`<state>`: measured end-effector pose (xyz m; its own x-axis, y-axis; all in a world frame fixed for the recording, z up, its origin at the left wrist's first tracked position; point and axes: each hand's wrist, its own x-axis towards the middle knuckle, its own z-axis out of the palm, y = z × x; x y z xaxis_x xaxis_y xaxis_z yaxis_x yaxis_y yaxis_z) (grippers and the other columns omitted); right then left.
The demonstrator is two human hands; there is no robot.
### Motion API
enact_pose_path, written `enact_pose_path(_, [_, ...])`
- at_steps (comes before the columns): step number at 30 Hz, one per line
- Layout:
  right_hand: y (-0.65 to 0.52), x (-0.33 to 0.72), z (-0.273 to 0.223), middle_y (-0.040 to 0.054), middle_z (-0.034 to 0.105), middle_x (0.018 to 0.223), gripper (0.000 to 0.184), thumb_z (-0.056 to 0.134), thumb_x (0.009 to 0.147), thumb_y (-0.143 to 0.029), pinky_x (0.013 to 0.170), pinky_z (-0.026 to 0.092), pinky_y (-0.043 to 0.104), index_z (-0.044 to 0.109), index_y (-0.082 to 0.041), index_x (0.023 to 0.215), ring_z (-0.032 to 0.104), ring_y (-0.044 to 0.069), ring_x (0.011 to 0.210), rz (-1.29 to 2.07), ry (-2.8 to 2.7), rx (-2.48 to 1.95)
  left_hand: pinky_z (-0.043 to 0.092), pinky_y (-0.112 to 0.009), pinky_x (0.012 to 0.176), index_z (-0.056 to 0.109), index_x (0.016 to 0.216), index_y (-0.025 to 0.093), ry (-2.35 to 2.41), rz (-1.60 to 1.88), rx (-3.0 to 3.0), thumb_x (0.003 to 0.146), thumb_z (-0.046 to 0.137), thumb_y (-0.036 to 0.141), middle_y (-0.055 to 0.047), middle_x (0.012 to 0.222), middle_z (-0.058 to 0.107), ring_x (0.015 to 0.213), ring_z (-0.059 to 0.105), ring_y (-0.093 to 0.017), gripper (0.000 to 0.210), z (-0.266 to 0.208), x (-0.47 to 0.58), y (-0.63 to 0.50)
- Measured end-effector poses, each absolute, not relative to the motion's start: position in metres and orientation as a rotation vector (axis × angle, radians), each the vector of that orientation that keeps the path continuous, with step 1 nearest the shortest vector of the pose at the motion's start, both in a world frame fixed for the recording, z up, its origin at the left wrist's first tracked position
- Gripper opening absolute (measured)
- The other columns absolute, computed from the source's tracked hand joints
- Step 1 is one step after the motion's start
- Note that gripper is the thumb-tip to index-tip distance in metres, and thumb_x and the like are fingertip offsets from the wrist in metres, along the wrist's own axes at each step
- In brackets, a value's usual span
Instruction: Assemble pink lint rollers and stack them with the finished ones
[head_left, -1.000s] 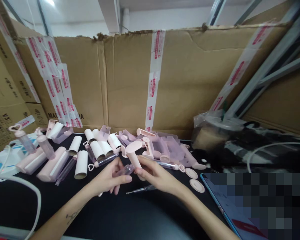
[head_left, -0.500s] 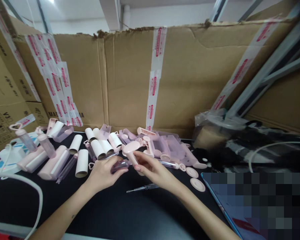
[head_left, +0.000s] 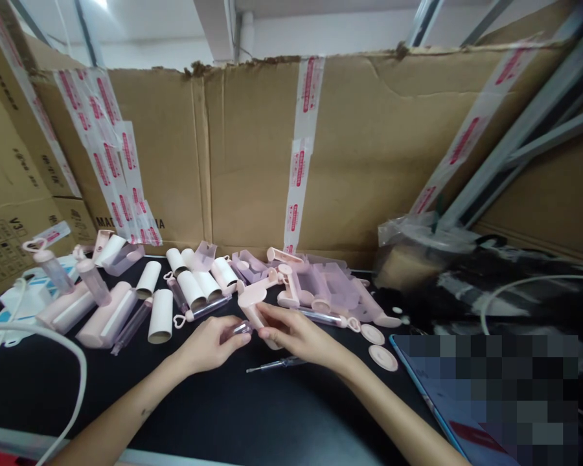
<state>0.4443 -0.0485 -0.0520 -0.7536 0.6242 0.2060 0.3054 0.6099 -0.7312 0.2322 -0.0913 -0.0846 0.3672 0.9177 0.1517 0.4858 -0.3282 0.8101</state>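
My left hand (head_left: 214, 346) is closed around a clear purplish tube (head_left: 241, 328), much of it hidden by the fingers. Beside it, my right hand (head_left: 301, 333) grips a pale pink plastic bracket with a round end (head_left: 252, 297), its disc upward. The tube's end is close to the bracket; whether they touch I cannot tell. Just below both hands lies a screwdriver (head_left: 272, 366) with a clear handle, partly under my right hand. Behind my left hand rests a clear tube with a heart-shaped loop (head_left: 206, 309).
White paper-like rolls (head_left: 160, 315) and assembled pink roller holders (head_left: 107, 314) stand left. Translucent purple covers (head_left: 320, 285) pile up behind. Two pink discs (head_left: 383, 358) lie right, near a blue-edged tablet-like device (head_left: 432, 414). A bagged drink cup (head_left: 412, 249) stands against the cardboard wall (head_left: 369, 155).
Both hands have dropped slightly, and the pink bracket has come down and tilted with my right hand. The heart-loop tube behind my left hand now shows more fully.
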Motion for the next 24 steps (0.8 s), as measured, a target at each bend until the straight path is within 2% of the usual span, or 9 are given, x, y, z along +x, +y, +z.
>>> enact_pose_path(2, [-0.049, 0.445, -0.053, 0.0073, 0.063, 0.099, 0.051, 0.049, 0.087, -0.046, 0.076, 0.046, 0.029, 0.051, -0.012, 0.125, 0.057, 0.019, 0.083, 0.933, -2.393, -0.734, 0.033, -0.021, 0.051, 0.061, 0.096, 0.009, 1.120, 0.840, 1.843, 0.084, 0.050, 0.040, 0.002, 0.063, 0.048, 0.053, 0.040, -0.009, 0.035, -0.086, 0.233, -0.090])
enact_pose_path(5, [-0.049, 0.446, -0.053, 0.0082, 0.064, 0.099, 0.053, 0.048, 0.088, -0.045, 0.075, 0.047, 0.030, 0.047, -0.012, 0.130, 0.059, 0.020, 0.082, 0.896, -2.413, -0.753, 0.028, -0.018, 0.042, 0.059, 0.092, 0.008, 1.011, 0.865, 1.693, 0.082, 0.052, 0.043, 0.005, 0.059, 0.040, 0.046, 0.035, -0.006, 0.037, -0.084, 0.234, -0.091])
enact_pose_path(7, [-0.051, 0.447, -0.051, 0.0082, 0.064, 0.104, 0.052, 0.046, 0.090, -0.043, 0.077, 0.047, 0.030, 0.044, -0.014, 0.132, 0.059, 0.020, 0.086, 0.928, -2.410, -0.726, 0.025, -0.017, 0.037, 0.059, 0.093, 0.008, 0.960, 0.855, 1.621, 0.082, 0.053, 0.045, 0.007, 0.054, 0.038, 0.041, 0.033, -0.005, 0.039, -0.081, 0.234, -0.094])
enact_pose_path(10, [-0.053, 0.447, -0.048, 0.0076, 0.060, 0.114, 0.047, 0.039, 0.093, -0.039, 0.089, 0.043, 0.031, 0.041, -0.017, 0.134, 0.057, 0.021, 0.099, 1.028, -2.375, -0.607, 0.023, -0.016, 0.031, 0.059, 0.095, 0.009, 0.858, 0.779, 1.459, 0.084, 0.047, 0.050, 0.009, 0.046, 0.035, 0.031, 0.029, -0.003, 0.044, -0.076, 0.234, -0.099])
enact_pose_path(13, [-0.054, 0.448, -0.045, 0.0076, 0.061, 0.114, 0.045, 0.038, 0.094, -0.039, 0.092, 0.042, 0.032, 0.044, -0.017, 0.133, 0.056, 0.021, 0.101, 1.099, -2.379, -0.550, 0.024, -0.015, 0.029, 0.060, 0.094, 0.010, 0.803, 0.698, 1.318, 0.083, 0.047, 0.052, 0.009, 0.045, 0.035, 0.029, 0.026, -0.002, 0.045, -0.072, 0.234, -0.102])
enact_pose_path(18, [-0.052, 0.451, -0.040, 0.0064, 0.062, 0.109, 0.045, 0.047, 0.090, -0.041, 0.084, 0.044, 0.031, 0.050, -0.018, 0.128, 0.057, 0.020, 0.093, 1.131, -2.368, -0.595, 0.022, -0.015, 0.029, 0.061, 0.095, 0.011, 0.758, 0.618, 1.209, 0.085, 0.046, 0.048, 0.009, 0.045, 0.034, 0.029, 0.025, -0.002, 0.041, -0.068, 0.233, -0.103])
enact_pose_path(24, [-0.052, 0.454, -0.038, 0.0015, 0.062, 0.078, 0.049, 0.058, 0.082, -0.044, 0.060, 0.043, 0.023, 0.057, -0.014, 0.121, 0.052, 0.013, 0.066, 1.135, -2.400, -0.687, 0.020, -0.016, 0.029, 0.060, 0.095, 0.011, 0.785, 0.567, 1.244, 0.085, 0.045, 0.050, 0.010, 0.047, 0.032, 0.030, 0.022, -0.002, 0.042, -0.067, 0.234, -0.104])
